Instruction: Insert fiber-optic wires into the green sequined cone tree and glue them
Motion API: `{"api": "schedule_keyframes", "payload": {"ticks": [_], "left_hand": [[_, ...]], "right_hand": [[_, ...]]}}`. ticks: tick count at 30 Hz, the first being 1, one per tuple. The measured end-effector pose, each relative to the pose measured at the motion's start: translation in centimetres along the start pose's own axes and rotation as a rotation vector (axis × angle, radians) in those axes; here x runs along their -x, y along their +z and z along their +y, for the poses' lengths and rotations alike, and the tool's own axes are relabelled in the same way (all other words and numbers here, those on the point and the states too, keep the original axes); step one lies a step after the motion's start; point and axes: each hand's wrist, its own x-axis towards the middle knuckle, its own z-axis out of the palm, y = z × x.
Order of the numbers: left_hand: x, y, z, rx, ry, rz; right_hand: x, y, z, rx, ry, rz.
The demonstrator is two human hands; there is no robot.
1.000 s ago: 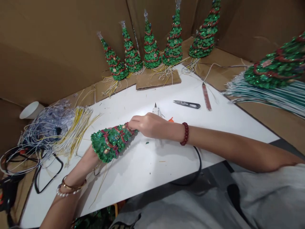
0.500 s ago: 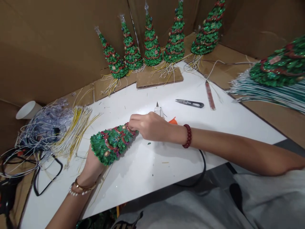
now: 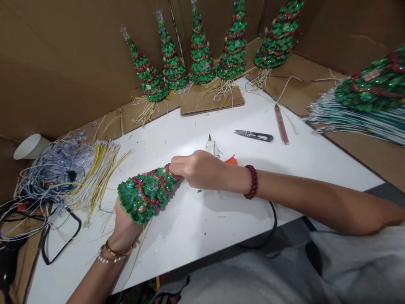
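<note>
A small green Christmas tree point(image 3: 147, 192) with red garland and gold beads lies tilted over the white table point(image 3: 186, 236), its wide base toward the left. My left hand point(image 3: 125, 226) holds it at the base; the fingers are mostly hidden behind the tree. At the narrow top end, the fingers of my right hand point(image 3: 202, 169) are closed around the tip, which they cover. Just beyond that hand is a hot glue gun point(image 3: 211, 147) with a dark nozzle and an orange part point(image 3: 232, 160), partly hidden by the wrist.
Thread snips point(image 3: 254, 135) and a reddish strip point(image 3: 281, 124) lie at the back right. Several decorated trees point(image 3: 202, 55) stand along the cardboard wall. Tangled wires point(image 3: 50, 173), yellow and white wires point(image 3: 98, 173) and a white cup point(image 3: 31, 147) are at left; a bundle of wires point(image 3: 357, 122) is at right.
The view has shifted slightly. Both hands keep their hold on the tree, whose base has turned a little more toward me.
</note>
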Motion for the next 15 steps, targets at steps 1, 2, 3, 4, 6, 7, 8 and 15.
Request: {"api": "schedule_keyframes", "payload": {"ticks": [1,2,3,4,6,7,8,15], "left_hand": [[0.0,-0.1,-0.1,0.009,0.005,0.005],[0.0,-0.1,-0.1,0.019,0.013,0.008],[0.0,-0.2,-0.2,0.022,0.02,0.008],[0.1,-0.3,-0.3,0.019,0.029,0.007],[0.1,-0.4,-0.3,0.012,0.055,-0.029],[0.1,-0.6,-0.4,0.009,0.066,-0.054],[0.1,-0.7,-0.4,0.004,0.069,-0.079],[0.1,-1.1,-0.5,0.012,0.082,-0.059]], "right_hand": [[-0.1,-0.1,-0.1,-0.001,0.0,-0.011],[-0.1,-0.2,-0.1,-0.003,0.002,-0.018],[-0.2,-0.3,-0.1,-0.006,0.005,-0.024],[-0.2,-0.4,-0.2,-0.009,0.006,-0.03],[-0.3,-0.6,-0.2,-0.009,0.011,-0.046],[-0.4,-0.7,-0.3,-0.005,0.013,-0.056],[-0.4,-0.7,-0.3,0.0,0.014,-0.067],[-0.7,-0.5,-0.5,0.021,0.008,-0.061]]}}
